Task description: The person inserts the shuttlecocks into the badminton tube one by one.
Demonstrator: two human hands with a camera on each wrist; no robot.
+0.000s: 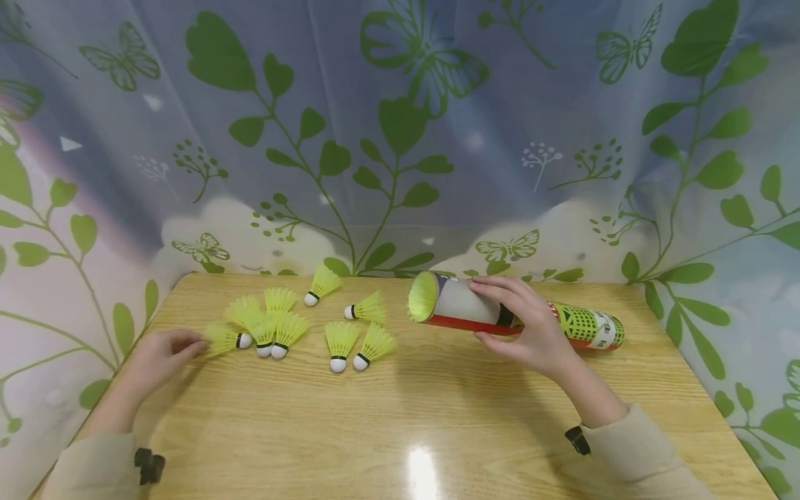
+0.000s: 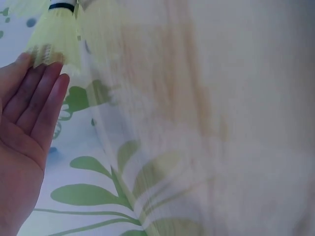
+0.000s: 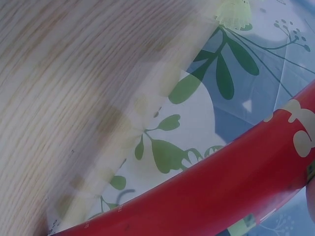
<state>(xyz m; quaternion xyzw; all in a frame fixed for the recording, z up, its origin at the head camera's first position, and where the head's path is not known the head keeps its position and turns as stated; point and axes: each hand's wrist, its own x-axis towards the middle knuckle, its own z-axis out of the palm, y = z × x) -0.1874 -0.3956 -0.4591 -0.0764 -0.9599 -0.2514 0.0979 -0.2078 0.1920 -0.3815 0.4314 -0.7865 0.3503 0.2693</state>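
Red-sided tube: long axis crosswise, yellow end leftward.

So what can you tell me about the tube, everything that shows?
The tube is a long cylinder, apparently smooth printed card: a pale grey panel, a red strip, and green with a dark grid and white label toward the far end. The right wrist view shows glossy red with cream shapes. Its near end faces left, filled by a yellow shuttlecock skirt. The right hand grips its middle; whether its far end touches the table is unclear.
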